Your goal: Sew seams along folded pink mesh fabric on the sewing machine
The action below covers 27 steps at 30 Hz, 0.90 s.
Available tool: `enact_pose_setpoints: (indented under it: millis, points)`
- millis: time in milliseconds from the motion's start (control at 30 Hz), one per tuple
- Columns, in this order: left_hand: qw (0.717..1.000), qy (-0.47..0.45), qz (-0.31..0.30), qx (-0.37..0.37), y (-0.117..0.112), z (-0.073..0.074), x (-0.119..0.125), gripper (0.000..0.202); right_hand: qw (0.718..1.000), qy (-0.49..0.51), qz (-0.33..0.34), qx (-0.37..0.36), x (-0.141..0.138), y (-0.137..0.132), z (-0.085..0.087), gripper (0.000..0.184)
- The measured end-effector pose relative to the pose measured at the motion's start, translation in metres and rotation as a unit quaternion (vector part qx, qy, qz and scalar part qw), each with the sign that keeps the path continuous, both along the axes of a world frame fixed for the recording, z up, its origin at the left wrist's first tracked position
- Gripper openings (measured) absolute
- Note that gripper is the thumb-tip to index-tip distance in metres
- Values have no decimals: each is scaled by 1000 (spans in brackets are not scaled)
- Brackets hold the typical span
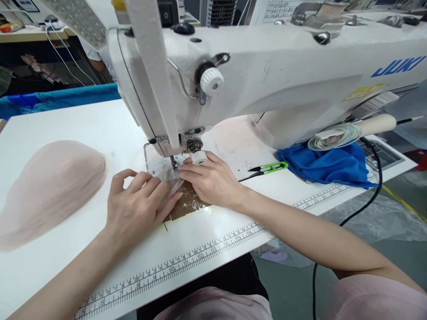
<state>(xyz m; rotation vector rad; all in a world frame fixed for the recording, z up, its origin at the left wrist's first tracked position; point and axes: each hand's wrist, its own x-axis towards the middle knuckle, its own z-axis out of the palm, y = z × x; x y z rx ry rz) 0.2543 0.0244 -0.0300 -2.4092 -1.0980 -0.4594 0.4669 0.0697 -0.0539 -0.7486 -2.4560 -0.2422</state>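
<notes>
A piece of thin sheer fabric [171, 178] lies under the needle area of a white sewing machine [267, 66]. My left hand [136, 202] pinches its near left side, fingers curled and thumb pointing toward the needle. On the other side, my right hand [215, 180] has its fingertips together on the fabric, close beside the presser foot [174, 163]. Something white [199, 157] sits at the right fingers, perhaps tape wrapped round one. Under both hands is a shiny brown patch [188, 202] on the table. Fingertips partly cover the fabric's edge.
Sheer pale-pink fabric [63, 178] lies at the left of the white table [116, 284]. Green thread snips [275, 166], blue cloth [328, 162] and a coil of pale cord [336, 137] are at the right. A printed ruler runs along the front edge. A black cable [375, 191] hangs down.
</notes>
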Motion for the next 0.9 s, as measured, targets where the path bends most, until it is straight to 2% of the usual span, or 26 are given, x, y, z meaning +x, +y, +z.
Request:
enact_pose_setpoints:
  millis: [133,267,400,500,700,900]
  points:
    - [998,-37,-16,-39,5,3,-6,12,999,-3,43,-2,0,-2,2,36]
    - [995,-70,-24,-61,8,1,-12,10,999,5,11,32,1,-4,5,39]
    - [984,-102,-52,-135,15,-4,-12,21,999,17,38,-25,-1,-10,9,29]
    - [979,-98,-56,-168,19,-7,-10,28,998,15,3,-56,-3,-10,8,32]
    - [983,-83,-53,-152,18,-10,-7,30,995,-30,-44,-86,1,-2,5,17]
    - [989,-42,-57,-131,13,-16,-7,38,992,-62,-66,-87,2,-3,7,30]
